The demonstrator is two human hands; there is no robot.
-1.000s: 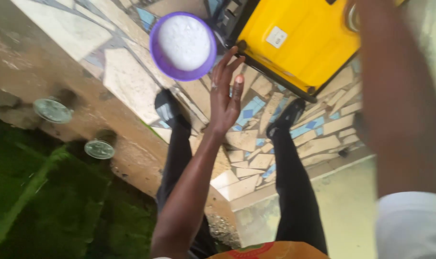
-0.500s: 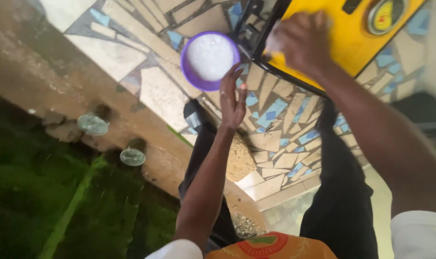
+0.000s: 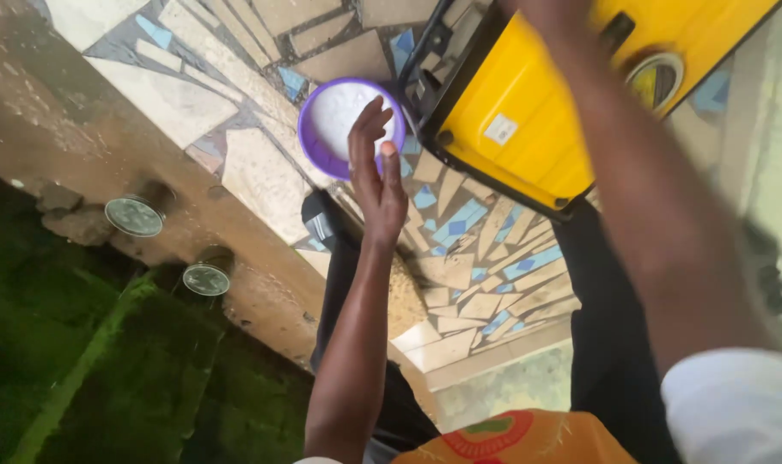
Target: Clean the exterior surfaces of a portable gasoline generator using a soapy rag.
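Observation:
My left hand (image 3: 375,176) hangs open with its fingers spread, the fingertips over the near rim of a purple bowl (image 3: 315,144) that holds something white and foamy. It holds nothing. The bowl stands on the mosaic tile floor (image 3: 460,258) beside a yellow machine (image 3: 528,112) in a black frame. My right arm reaches across that machine to the top edge of the picture, where my right hand (image 3: 537,9) is mostly cut off. What its fingers are doing is not visible.
My legs in black trousers and a dark shoe (image 3: 322,225) stand on the tiles. A concrete ledge (image 3: 82,129) with two round pipe ends (image 3: 135,215) (image 3: 206,279) drops to a green, mossy gutter (image 3: 82,369) on the left. The machine carries a round cap (image 3: 653,79).
My right hand has gone from the machine's near corner up past the top edge. My left hand has moved over the bowl's rim. The view has shifted.

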